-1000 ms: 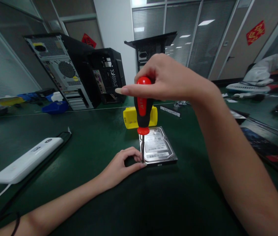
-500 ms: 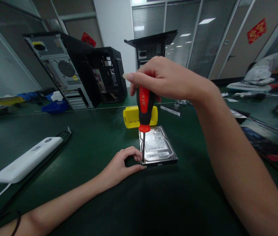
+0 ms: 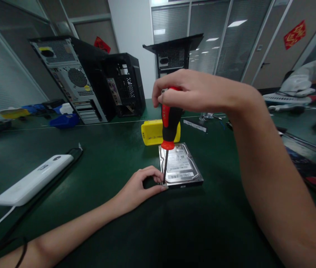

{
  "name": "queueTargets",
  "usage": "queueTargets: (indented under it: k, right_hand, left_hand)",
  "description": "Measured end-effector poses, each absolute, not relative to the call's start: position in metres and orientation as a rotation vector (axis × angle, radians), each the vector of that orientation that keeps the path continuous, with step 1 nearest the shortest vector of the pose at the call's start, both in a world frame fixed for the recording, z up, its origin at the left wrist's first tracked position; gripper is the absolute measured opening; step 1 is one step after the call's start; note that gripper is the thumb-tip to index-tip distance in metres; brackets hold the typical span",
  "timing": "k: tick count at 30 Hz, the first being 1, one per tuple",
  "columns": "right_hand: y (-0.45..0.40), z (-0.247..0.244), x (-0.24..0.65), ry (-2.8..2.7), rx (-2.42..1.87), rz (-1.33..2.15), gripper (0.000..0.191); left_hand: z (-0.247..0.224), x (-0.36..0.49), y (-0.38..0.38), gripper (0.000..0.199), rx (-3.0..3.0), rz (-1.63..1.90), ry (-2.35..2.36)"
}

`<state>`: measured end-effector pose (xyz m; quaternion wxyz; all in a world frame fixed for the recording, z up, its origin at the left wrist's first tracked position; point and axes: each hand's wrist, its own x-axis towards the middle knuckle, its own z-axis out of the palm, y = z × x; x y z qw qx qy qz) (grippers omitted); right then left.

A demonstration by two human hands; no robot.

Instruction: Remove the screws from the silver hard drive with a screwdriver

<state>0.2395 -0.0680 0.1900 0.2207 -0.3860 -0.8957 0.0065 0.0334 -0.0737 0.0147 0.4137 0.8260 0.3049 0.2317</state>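
A silver hard drive (image 3: 184,175) lies flat on the dark green table, its label facing up. My right hand (image 3: 182,91) is closed around the red and black handle of a screwdriver (image 3: 169,126). The shaft points down, leaning slightly, and its tip meets the drive's near left corner. At that same corner my left hand (image 3: 142,184) pinches the drive's edge between thumb and fingers, beside the tip. Whatever screw sits under the tip is too small to make out. Just behind the drive stands a yellow tray (image 3: 151,134) with a few tiny pieces in it.
Computer cases (image 3: 91,74) stand at the back left, with another case (image 3: 171,57) behind my right hand. A white power strip (image 3: 35,180) and its cables lie at left. On the right are a dark red-striped board (image 3: 311,171) and tools; a person sits farther back.
The screwdriver handle has tilted a little to the right, and my right hand's fingers have shifted their hold on it. My left hand stays at the drive's corner.
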Motion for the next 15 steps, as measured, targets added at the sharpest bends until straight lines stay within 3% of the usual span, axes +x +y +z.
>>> queueTargets:
  k: [5,9,15]
  right_hand:
    - [-0.073,0.188,0.237,-2.419,-1.132,0.104,0.021]
    - [-0.074,0.189,0.236,-2.429,-1.049,0.264,0.025]
    - [-0.084,0.203,0.238,-2.250,-0.963,-0.227,0.041]
  left_hand:
    - [0.014,0.033,-0.073,0.010,2.084,0.585,0.754]
    - [0.013,0.033,-0.073,0.011,2.093,0.577,0.768]
    - [0.014,0.033,-0.075,0.012,2.080,0.588,0.757]
